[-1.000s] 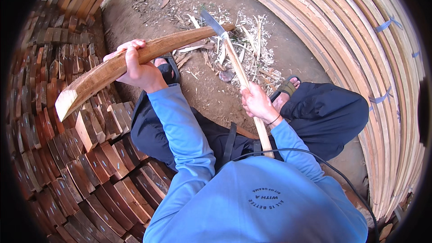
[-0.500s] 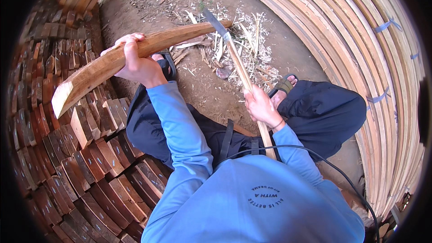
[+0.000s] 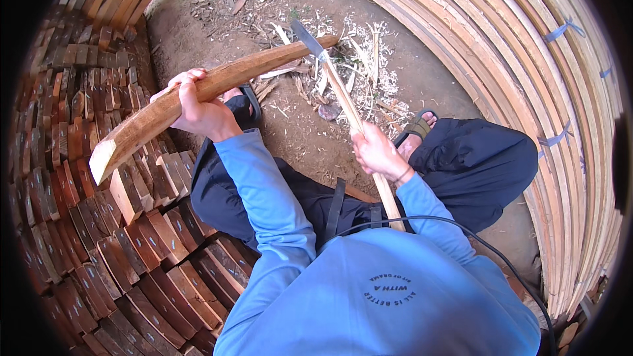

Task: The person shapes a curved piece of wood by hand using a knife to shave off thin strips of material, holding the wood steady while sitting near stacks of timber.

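Note:
My left hand [image 3: 201, 107] is closed round a long piece of timber [image 3: 254, 62], which slopes from a pale cut end at the lower left to a narrower tip at the upper right. In my right hand [image 3: 379, 148] is the long wooden handle of a knife [image 3: 346, 99], gripped partway along, its rear end reaching back against my body. The short grey blade [image 3: 306, 37] lies across the timber near its narrow tip and seems to touch it.
Wood shavings [image 3: 376, 69] litter the dirt floor between my feet. Stacked short wooden blocks [image 3: 145, 250] rise along my left. To my right stand long boards [image 3: 527, 92] tied with blue strips. A black cable [image 3: 488, 244] crosses my shirt.
The timber's pale end has shifted slightly right and down. The blade has moved a little left and down along the timber, with my right hand following. Both grips stay closed.

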### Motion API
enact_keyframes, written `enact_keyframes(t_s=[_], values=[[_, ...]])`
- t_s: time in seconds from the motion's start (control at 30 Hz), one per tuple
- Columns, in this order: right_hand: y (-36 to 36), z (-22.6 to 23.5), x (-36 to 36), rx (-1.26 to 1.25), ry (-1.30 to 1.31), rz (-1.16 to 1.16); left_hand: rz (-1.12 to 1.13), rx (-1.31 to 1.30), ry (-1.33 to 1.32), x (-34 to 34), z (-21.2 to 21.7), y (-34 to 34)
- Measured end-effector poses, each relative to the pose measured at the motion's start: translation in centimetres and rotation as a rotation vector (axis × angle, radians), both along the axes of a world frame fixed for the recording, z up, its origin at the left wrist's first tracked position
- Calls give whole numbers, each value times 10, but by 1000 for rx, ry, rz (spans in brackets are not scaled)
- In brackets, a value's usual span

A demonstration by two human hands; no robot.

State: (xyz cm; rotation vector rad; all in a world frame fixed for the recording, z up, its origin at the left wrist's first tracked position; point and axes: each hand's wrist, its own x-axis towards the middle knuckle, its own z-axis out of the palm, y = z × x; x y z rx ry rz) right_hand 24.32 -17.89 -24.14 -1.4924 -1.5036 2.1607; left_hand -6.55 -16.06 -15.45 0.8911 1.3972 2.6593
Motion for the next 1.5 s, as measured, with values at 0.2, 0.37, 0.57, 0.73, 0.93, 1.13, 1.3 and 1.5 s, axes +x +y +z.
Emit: enact_keyframes(t_s=[0.2, 0.37, 0.57, 0.73, 0.93, 1.13, 1.3, 1.5], values=[[5, -4, 2, -82, 19, -19, -75, 29, 43, 7, 5, 0], [-7, 3, 5, -40, -18, 42, -49, 50, -35, -9, -4, -9], [4, -8, -9, -76, 29, 10, -119, 58, 1, -10, -5, -11], [-3, -18, -8, 33, -33, 13, -207, 72, 37, -10, -7, -14], [15, -16, -15, -141, 46, 9, -259, 76, -53, -33, -19, -30], [-8, -43, -17, 232, -73, 93, -251, 69, -68, -54, -34, -44], [0, -25, -32, 86, -168, 149, -113, 25, -158, -51, -33, -45], [-3, -35, -30, 324, -135, 137, 56, -20, -183, -30, -24, -27]])
